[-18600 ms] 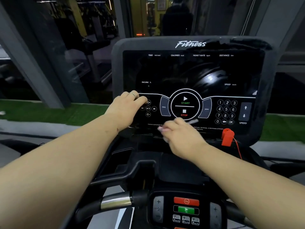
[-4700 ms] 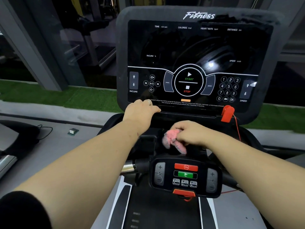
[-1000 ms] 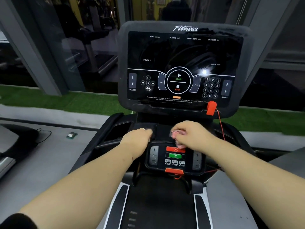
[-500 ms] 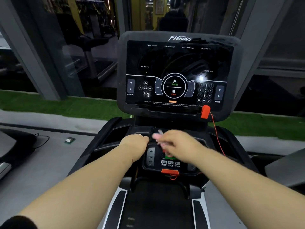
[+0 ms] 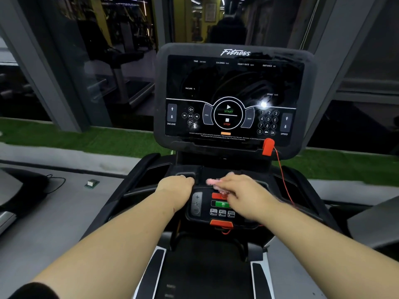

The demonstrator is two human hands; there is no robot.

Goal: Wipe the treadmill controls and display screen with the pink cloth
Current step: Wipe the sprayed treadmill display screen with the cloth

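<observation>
My right hand (image 5: 241, 193) pinches pink cloth (image 5: 213, 182) over lower control panel (image 5: 216, 209) to wipe; left hand (image 5: 176, 187) grips console edge, bracing

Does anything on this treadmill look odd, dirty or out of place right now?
Mostly tidy. The display screen shows streaky smears, and a whitish scuffed patch marks the frame's top right beside the Fitness logo. The red safety clip sits clipped at the console's lower right, its cord hanging down normally.
</observation>
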